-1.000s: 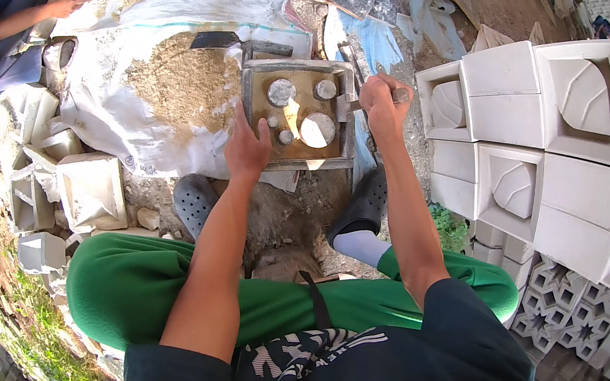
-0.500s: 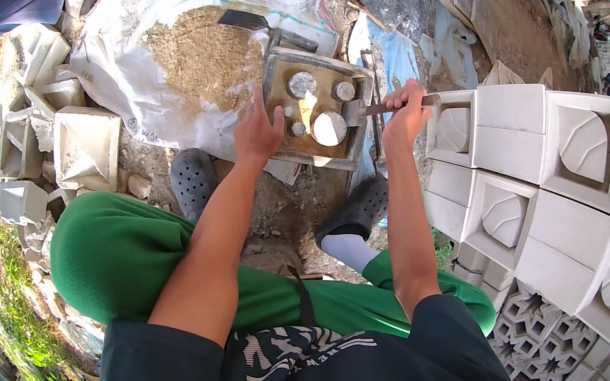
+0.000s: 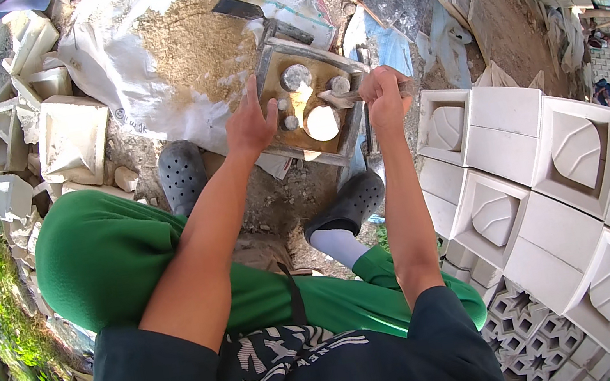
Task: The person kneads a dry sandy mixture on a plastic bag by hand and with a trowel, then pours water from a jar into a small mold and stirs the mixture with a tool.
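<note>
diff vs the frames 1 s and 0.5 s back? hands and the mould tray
The right hand, open on the square mould tray's right rim a second ago, took hold of a thin tool half a second ago and now grips it over the tray. The left hand stayed on the tray's left rim; the tray did not move.

It was an outdoor yard where cast blocks were made, set on bare dirt ground (image 3: 283,202). Rows of white square blocks (image 3: 556,184) with a raised leaf shape stood stacked at the right, and patterned lattice blocks (image 3: 530,322) lay below them. A heap of sand (image 3: 196,41) sat on a white plastic sheet (image 3: 113,69). A square mould (image 3: 308,103) lay on the ground by the sand. More pale blocks (image 3: 69,139) were piled at the left, beside a strip of grass (image 3: 0,315).
</note>
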Available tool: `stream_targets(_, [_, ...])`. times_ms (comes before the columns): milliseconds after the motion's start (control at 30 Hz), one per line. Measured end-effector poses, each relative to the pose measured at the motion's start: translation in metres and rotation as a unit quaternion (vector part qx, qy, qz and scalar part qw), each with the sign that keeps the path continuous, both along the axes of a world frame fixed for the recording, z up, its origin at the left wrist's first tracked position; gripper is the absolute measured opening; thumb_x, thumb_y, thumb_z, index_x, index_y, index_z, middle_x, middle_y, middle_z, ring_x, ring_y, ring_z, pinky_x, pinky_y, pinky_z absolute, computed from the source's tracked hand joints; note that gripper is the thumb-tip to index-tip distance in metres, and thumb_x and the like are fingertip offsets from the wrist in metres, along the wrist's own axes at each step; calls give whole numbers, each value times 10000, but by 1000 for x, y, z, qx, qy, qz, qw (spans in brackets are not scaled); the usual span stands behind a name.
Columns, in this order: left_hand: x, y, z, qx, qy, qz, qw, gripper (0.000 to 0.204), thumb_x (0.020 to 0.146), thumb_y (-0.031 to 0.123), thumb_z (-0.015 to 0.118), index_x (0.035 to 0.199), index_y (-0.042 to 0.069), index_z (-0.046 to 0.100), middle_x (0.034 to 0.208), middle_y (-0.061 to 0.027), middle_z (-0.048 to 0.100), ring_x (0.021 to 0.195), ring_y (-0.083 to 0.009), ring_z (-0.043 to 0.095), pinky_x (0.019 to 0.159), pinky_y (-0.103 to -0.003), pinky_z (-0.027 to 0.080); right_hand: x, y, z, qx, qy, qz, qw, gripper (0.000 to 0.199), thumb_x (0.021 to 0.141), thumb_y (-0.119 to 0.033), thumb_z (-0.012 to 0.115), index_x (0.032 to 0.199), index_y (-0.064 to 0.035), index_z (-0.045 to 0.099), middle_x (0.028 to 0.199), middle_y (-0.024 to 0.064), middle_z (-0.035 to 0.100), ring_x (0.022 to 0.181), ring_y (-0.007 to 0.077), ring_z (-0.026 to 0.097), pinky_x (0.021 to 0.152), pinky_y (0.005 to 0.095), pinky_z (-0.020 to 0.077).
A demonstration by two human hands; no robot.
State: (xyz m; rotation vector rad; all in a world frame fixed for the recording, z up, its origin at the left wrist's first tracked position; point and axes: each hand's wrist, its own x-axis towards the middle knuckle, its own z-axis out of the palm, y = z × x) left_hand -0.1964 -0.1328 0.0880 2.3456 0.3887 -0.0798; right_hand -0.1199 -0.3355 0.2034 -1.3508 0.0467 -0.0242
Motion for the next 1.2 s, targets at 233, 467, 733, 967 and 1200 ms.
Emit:
stream_targets(233, [-2,-1,-2,12,-1,0,1000,669,935,367,524,1479,62,281,1209,-221,619,980,-410,643,792,-513,508,-9,3,5,-80,-48,28,995,349,866,-64,522,570,-76,337,546,-25,337,493,76,272,466,291,200])
stream_targets(467, [-6,-2,-4,18,-31,5,999,673,938,366,521,1486,65,273,1207,-219,619,994,-415,636,814,-509,501,-13,0,-11,-83,-92,21,992,374,871,-56,475,554,-94,281,521,-8,308,463,97,255,439,297,195])
stream_targets(733, [1,1,7,0,23,-9,1000,677,946,365,510,1498,67,257,1228,-222,606,1016,-412,628,833,-500,497,-4,17,7,-109,-103,-45,988,343,848,-36,420,537,-79,284,471,28,313,417,134,277,415,300,209])
stream_targets(967, [5,-3,2,8,6,-10,1000,689,945,374,506,1506,68,247,1238,-227,603,1041,-417,620,860,-497,490,-21,8,18,-7,-182,-87,979,353,876,-41,462,546,-43,338,508,3,351,450,94,290,429,289,205])
stream_targets(1200, [0,-1,-4,16,-13,-10,1000,693,945,373,503,1503,53,247,1258,-246,592,1062,-421,613,874,-497,485,-11,15,37,5,-45,-145,988,379,864,-21,530,541,-85,343,495,-21,307,446,80,294,426,289,190])
